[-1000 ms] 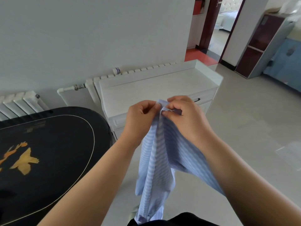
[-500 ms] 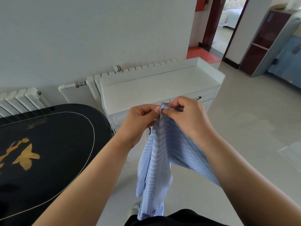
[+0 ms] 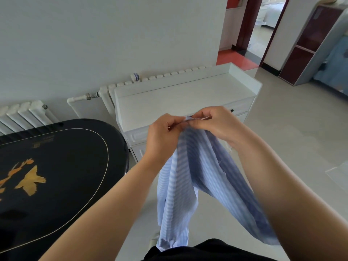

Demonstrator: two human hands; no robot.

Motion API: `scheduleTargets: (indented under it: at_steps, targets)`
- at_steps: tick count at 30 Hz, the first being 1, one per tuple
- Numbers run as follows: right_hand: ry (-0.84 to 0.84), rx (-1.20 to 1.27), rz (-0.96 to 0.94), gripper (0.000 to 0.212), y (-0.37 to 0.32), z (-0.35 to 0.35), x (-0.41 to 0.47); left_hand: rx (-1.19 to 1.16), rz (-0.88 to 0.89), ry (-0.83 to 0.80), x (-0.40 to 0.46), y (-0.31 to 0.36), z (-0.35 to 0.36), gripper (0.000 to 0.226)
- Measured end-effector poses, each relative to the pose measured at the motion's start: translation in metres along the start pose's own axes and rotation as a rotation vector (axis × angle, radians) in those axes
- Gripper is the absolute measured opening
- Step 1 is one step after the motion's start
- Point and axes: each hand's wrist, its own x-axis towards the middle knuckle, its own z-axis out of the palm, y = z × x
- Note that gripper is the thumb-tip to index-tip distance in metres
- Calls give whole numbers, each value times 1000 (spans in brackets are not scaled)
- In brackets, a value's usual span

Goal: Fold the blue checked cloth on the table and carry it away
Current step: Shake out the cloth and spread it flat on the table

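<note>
— What sits out beyond the left hand [image 3: 163, 137]?

— To its left and lower, a black oval tabletop [image 3: 62, 166] with a thin pale line round it and gold birds painted on it. Past that, along the wall, a white radiator [image 3: 24, 113].

— And the left hand itself?

— Fingers curled, thumb against forefinger, pinching the top edge of the cloth [image 3: 186, 185]. Its knuckles face up and to the right.

— Where is the cloth, then?

— In the air, off the tabletop altogether. Its upper edge is bunched between the two hands, which nearly touch each other. From there it hangs straight down below the left hand in a long narrow fall, pale blue with fine stripes, reaching a dark garment [image 3: 207, 250] at the bottom edge of the view. Another part of it trails down and rightward under the right forearm.

— The right hand [image 3: 216, 125]?

— Also pinching the same top edge, fingertips pressed together just beside those of the left.

— Behind the hands?

— A white cabinet [image 3: 180, 98] with a raised rim and drawers, standing against the radiator. Right of the right hand, pale floor [image 3: 291, 129], and farther off a doorway [image 3: 263, 25] and a dark red shelf unit [image 3: 305, 46].
</note>
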Motion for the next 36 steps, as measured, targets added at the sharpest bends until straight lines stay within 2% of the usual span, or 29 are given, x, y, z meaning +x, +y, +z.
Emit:
scheduleTargets:
  at_steps: [3, 6, 11, 14, 18, 21, 24, 28, 32, 36]
  targets:
    - [13, -367, -111, 14, 13, -3, -1, -5, -77, 97, 19, 0, 0, 8]
    - [-87, -707, -55, 38, 28, 4, -29, -53, -132, 211, 41, 3, -5, 11]
    - [-322, -857, 69, 64, 74, 7, -59, -180, -195, 340, 84, -3, -17, 24]
    - [-411, -913, 136, 72, 110, 15, -63, -188, -204, 395, 103, -3, -22, 20]
    - [-355, -987, 194, 71, 154, 15, -53, -199, -211, 448, 122, -7, -32, 16]
    - [-233, -1025, 197, 56, 174, 8, -45, -250, -276, 491, 134, -17, -46, 18]
    - [-65, -1087, 56, 48, 178, -3, -38, -273, -293, 533, 142, -24, -63, 17]
    - [269, -980, -421, 63, 174, -27, -30, -343, -276, 616, 155, -28, -89, 22]
    - [289, -981, -686, 49, 158, -43, -23, -345, -295, 681, 164, -34, -113, 22]
    - [229, -997, -1070, 4, 136, -32, -19, -231, -302, 646, 164, -39, -121, 23]
